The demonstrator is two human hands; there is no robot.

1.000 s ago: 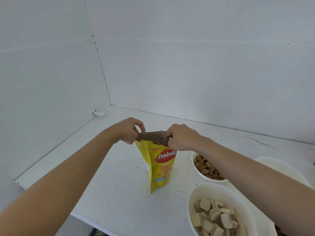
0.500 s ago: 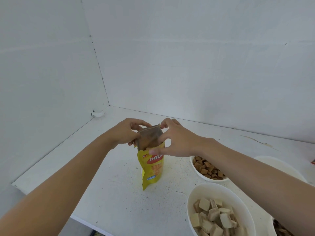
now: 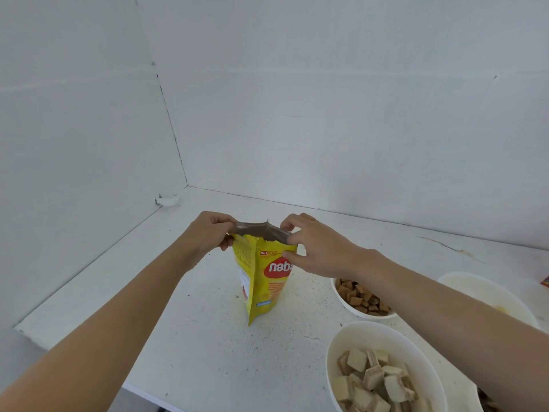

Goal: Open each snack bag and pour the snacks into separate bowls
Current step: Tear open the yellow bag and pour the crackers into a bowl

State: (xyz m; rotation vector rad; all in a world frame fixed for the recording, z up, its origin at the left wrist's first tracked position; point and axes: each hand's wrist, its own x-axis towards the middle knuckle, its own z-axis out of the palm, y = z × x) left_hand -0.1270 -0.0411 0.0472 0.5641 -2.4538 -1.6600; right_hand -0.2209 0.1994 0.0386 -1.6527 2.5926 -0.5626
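A yellow snack bag (image 3: pixel 263 281) with a red logo stands upright on the white table (image 3: pixel 208 352), its torn top spread open so the dark foil inside shows. My left hand (image 3: pixel 208 233) pinches the left side of the mouth. My right hand (image 3: pixel 315 248) grips the right side, thumb on the front panel. To the right a white bowl (image 3: pixel 344 301) holds small brown snacks, partly under my right forearm. A nearer white bowl (image 3: pixel 383 337) holds pale wafer cubes. Behind my right arm stands a third white bowl (image 3: pixel 481 286), its contents mostly hidden.
White walls close the table at the back and left, meeting in a corner. A small white fitting (image 3: pixel 167 200) sits at the left wall's base. The table's front edge (image 3: pixel 142 391) runs across the lower left. A colourful package corner (image 3: pixel 545 282) shows at the right border.
The bag's top, pinched flat a second ago, has been pulled apart and now stands open. Both hands shifted to opposite sides of the mouth.
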